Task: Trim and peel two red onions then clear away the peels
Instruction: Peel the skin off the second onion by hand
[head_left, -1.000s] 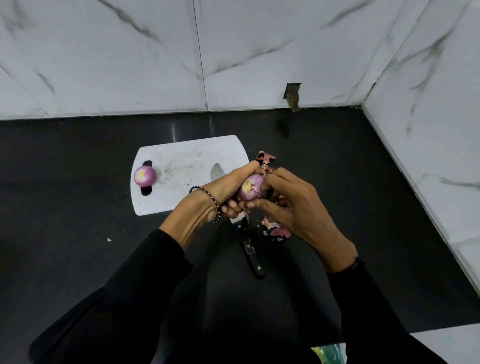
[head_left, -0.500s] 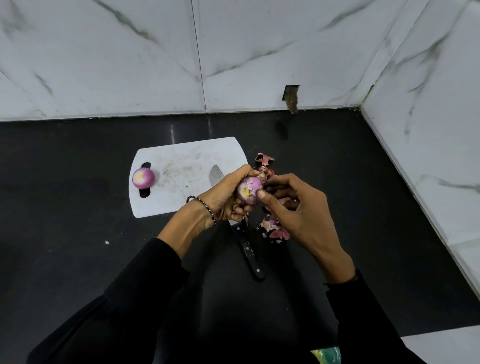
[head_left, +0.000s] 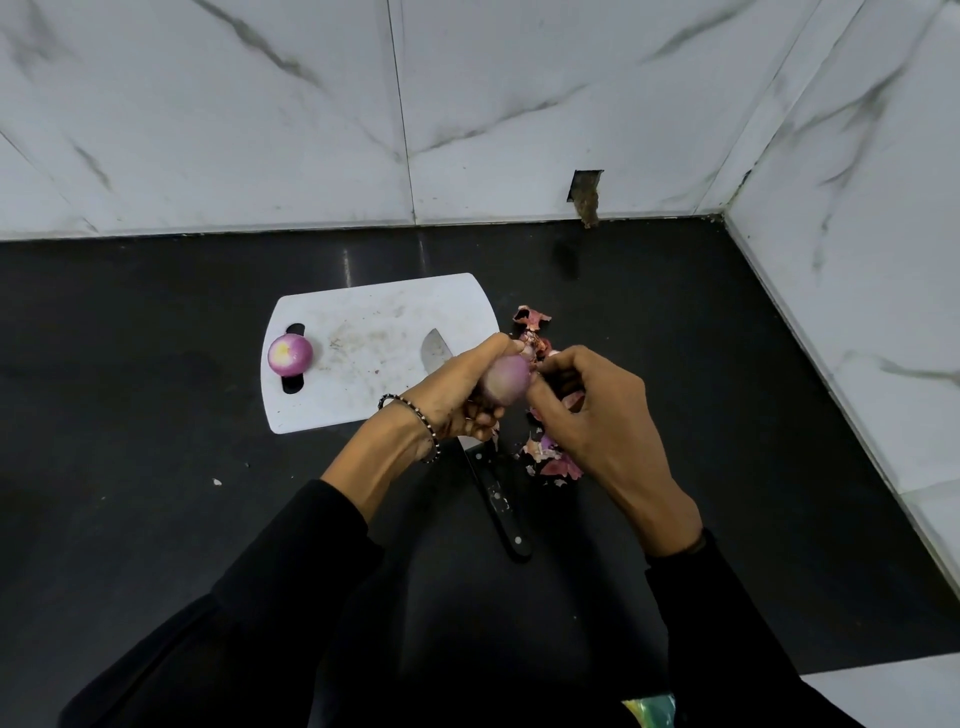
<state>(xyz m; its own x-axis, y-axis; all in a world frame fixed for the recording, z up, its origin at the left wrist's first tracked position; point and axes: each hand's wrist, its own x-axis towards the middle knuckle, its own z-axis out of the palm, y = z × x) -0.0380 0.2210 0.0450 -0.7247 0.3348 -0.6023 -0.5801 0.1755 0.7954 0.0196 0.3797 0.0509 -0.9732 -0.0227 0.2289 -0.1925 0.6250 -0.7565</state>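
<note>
My left hand (head_left: 457, 392) grips a red onion (head_left: 505, 381) above the counter, just right of the white cutting board (head_left: 363, 353). My right hand (head_left: 597, 410) is against the onion's right side, its fingertips pinching at the skin near the top. A second, peeled onion (head_left: 289, 355) sits at the board's left end, over the handle slot. Purple peels (head_left: 550, 460) lie on the black counter under my right hand, and more peels (head_left: 531, 318) lie beyond it.
A black-handled knife (head_left: 498, 499) lies with its blade on the board's right edge and its handle towards me, partly under my left hand. The black counter (head_left: 156, 493) meets white marble walls at the back and right. A small white crumb (head_left: 217, 482) lies at the left.
The onion has been turned in my left hand: its pale cut end faced me before, now its smooth purple side shows. My right fingers shifted from its front to its upper right side.
</note>
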